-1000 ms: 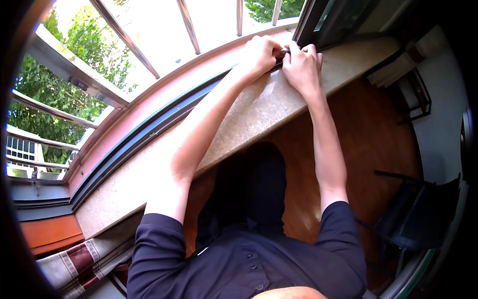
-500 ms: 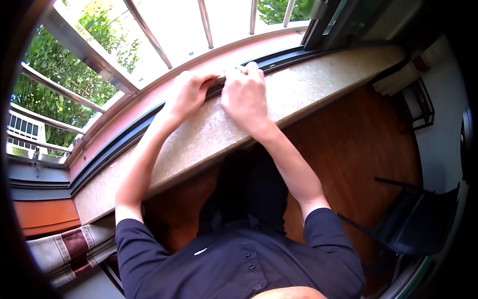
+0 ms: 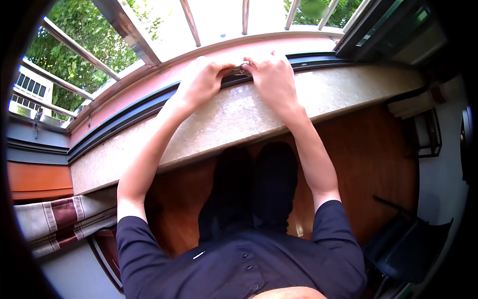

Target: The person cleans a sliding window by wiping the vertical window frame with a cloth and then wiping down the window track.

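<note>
Both hands meet over the dark window track [image 3: 129,110], just beyond the stone sill [image 3: 219,119]. Between their fingertips is a small, thin, shiny item [image 3: 240,70], too small to identify. My left hand [image 3: 200,84] pinches its left end, fingers curled. At its right end, my right hand [image 3: 274,82] has thumb and fingers closed on it. The fingers hide part of the item and the track beneath.
Metal bars [image 3: 189,22] stand outside the window, with trees behind. A sliding window frame [image 3: 366,30] is at upper right. A folded curtain [image 3: 64,219] lies at lower left, a dark chair [image 3: 408,244] at lower right. Wooden floor [image 3: 358,159] lies below the sill.
Both hands first moved left along the track from beside the window frame, with the small item between them. Since then the view has turned, and the hands remain together over the track.
</note>
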Action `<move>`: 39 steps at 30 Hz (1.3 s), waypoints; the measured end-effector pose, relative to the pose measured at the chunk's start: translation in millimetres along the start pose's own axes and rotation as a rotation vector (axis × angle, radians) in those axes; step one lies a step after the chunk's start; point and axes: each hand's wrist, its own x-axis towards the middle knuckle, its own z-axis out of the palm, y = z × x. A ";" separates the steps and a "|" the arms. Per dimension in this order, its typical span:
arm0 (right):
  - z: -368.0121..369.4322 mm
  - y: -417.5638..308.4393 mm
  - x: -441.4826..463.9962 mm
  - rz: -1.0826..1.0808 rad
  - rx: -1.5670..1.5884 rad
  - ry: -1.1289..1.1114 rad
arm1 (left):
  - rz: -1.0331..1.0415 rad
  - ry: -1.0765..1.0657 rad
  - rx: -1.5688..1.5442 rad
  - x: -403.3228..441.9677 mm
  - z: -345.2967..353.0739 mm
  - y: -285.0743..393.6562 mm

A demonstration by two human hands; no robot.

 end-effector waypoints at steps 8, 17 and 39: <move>0.5 -9.0 -5.0 -0.035 -0.058 0.040 | 0.072 0.038 -0.015 -4.8 2.3 -9.4; 0.1 -8.2 -8.7 -0.007 0.017 0.074 | 0.047 0.023 0.060 -4.1 1.2 -7.5; -22.6 15.5 14.4 -0.155 0.056 0.079 | 0.218 0.288 -0.080 -14.2 1.1 -14.8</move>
